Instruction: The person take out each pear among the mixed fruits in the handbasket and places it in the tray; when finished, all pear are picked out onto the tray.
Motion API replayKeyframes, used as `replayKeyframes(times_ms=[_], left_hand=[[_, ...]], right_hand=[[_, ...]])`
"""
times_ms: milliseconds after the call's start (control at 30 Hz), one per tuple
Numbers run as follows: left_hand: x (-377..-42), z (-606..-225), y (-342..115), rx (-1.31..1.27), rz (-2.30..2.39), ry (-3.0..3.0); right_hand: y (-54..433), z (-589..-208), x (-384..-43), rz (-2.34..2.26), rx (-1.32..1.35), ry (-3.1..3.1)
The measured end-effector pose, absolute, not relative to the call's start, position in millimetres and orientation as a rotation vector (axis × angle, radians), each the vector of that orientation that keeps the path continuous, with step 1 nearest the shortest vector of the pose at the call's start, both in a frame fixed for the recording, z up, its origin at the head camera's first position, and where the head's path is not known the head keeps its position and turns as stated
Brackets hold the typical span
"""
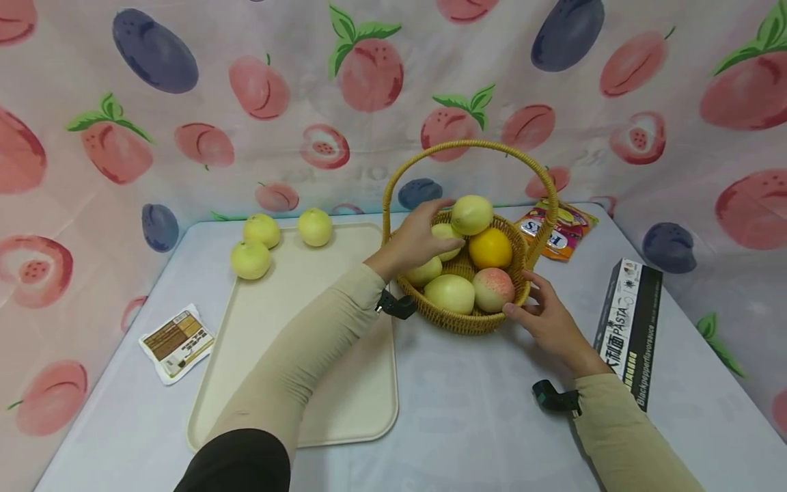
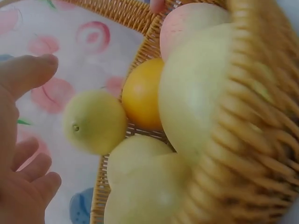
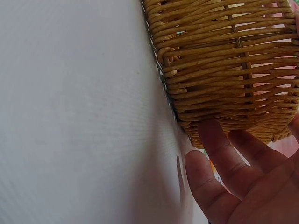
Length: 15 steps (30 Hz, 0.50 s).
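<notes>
A wicker basket (image 1: 467,322) with a tall arched handle holds an orange (image 1: 490,248), a peach (image 1: 493,290) and several pale yellow-green fruits, whose kind I cannot tell. One round yellow-green fruit (image 1: 472,214) sits highest, at the back rim. My left hand (image 1: 418,238) reaches under the handle beside it. In the left wrist view the thumb and fingers are spread, with a gap to that fruit (image 2: 95,122). My right hand (image 1: 549,321) touches the basket's right side. In the right wrist view its fairly straight fingers (image 3: 224,158) rest against the woven wall (image 3: 224,84).
A cream tray (image 1: 353,400) lies left of the basket, with several yellow-green fruits (image 1: 251,260) at its back corner and edge. A small printed packet (image 1: 177,343) is at far left. Behind the basket lies a red snack bag (image 1: 556,229); a black-and-white pasta box (image 1: 630,331) is at right.
</notes>
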<state>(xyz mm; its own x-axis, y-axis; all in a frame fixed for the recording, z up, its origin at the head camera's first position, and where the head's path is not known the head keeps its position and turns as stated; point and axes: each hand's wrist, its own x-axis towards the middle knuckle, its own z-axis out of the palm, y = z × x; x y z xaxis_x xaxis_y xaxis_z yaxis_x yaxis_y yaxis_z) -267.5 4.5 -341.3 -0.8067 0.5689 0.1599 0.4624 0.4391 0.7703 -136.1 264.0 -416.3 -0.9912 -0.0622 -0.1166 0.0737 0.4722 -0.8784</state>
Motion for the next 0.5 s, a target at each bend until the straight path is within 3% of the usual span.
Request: replayKeyframes(times_ms=[500], left_hand=[[-296, -352, 46, 0.753, 1.279, 2.580]], right_hand=[[265, -416, -135, -1.561, 0.042, 2.557]])
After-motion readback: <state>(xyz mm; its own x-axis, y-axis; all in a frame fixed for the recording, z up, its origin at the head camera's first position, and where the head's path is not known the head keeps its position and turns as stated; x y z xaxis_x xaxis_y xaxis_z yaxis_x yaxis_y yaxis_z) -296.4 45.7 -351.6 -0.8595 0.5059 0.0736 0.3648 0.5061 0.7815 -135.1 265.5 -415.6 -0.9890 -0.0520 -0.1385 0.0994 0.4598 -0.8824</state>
